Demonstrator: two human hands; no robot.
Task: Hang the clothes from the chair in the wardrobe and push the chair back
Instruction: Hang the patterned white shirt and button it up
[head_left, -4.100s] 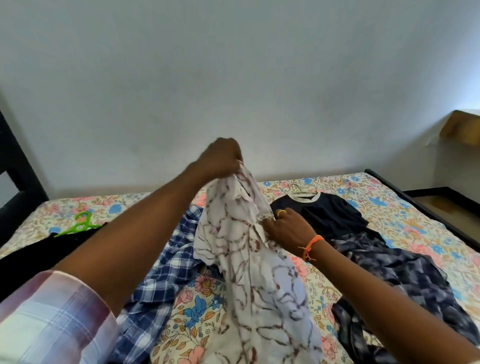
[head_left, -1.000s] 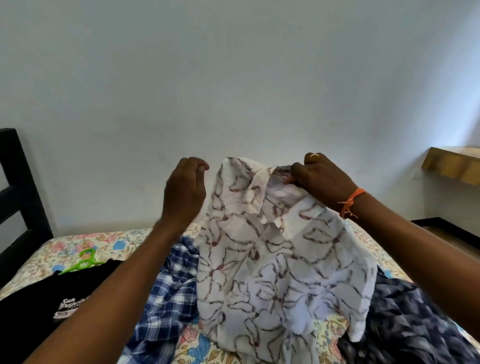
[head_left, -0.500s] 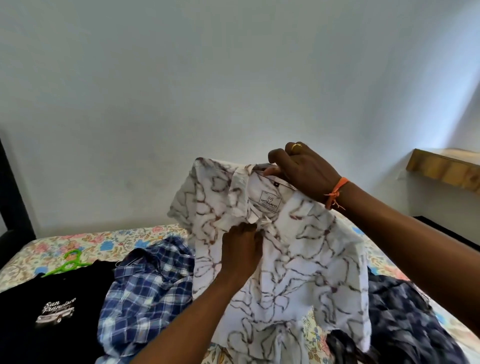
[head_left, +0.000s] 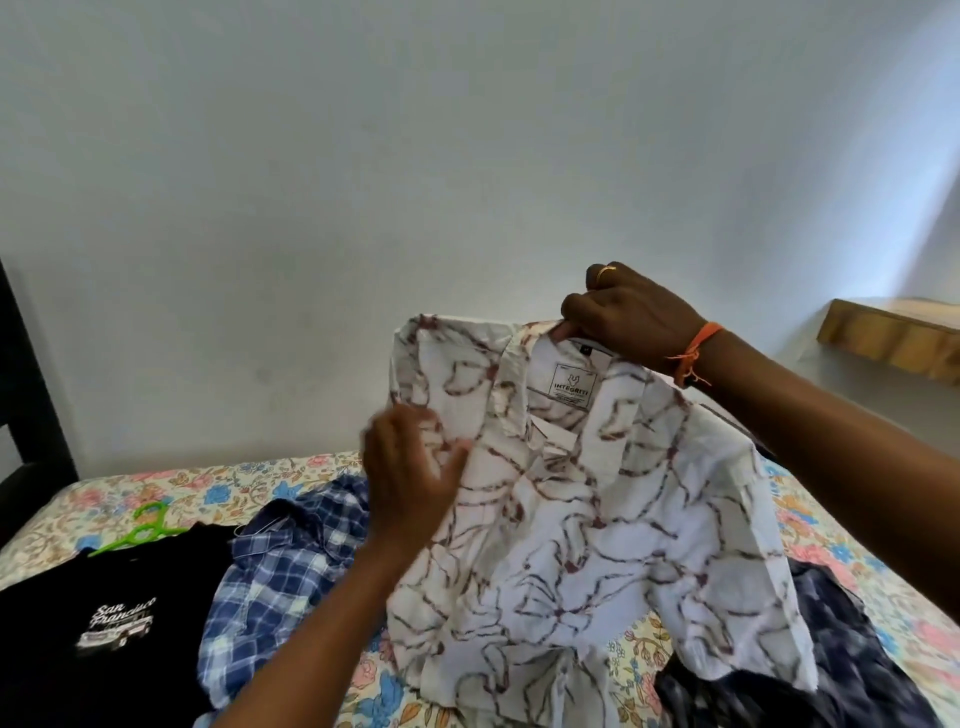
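A person holds a white shirt (head_left: 582, 525) up over a bed (head_left: 852, 561), its open front facing the camera and its hem trailing down to the floral bedsheet. The cloth is thin, crinkled cotton printed with loose brown-maroon lines like vines; a square woven label reading "INTEGRITI" shows inside the collar. The right hand (head_left: 631, 317), wearing a gold ring and an orange thread at the wrist, has its fingers (head_left: 574, 306) pinched tight on the collar's top edge. The left hand (head_left: 410, 483) lies against the shirt's left shoulder panel, blurred; its fingers appear spread and loose on the fabric rather than clenched, though the blur leaves this uncertain.

On the bed to the left lie a blue-and-white checked shirt (head_left: 280, 566), rumpled, and a black T-shirt (head_left: 104, 623) with white "San Francisco" lettering, a bright green plastic hanger (head_left: 143, 527) poking out at its neck. A dark mottled blue garment (head_left: 831, 660) is heaped at the right. A plain pale wall (head_left: 415, 156) rises behind, with a chunky wooden shelf (head_left: 893, 338) on the right and a dark bed frame (head_left: 26, 389) at the left edge.
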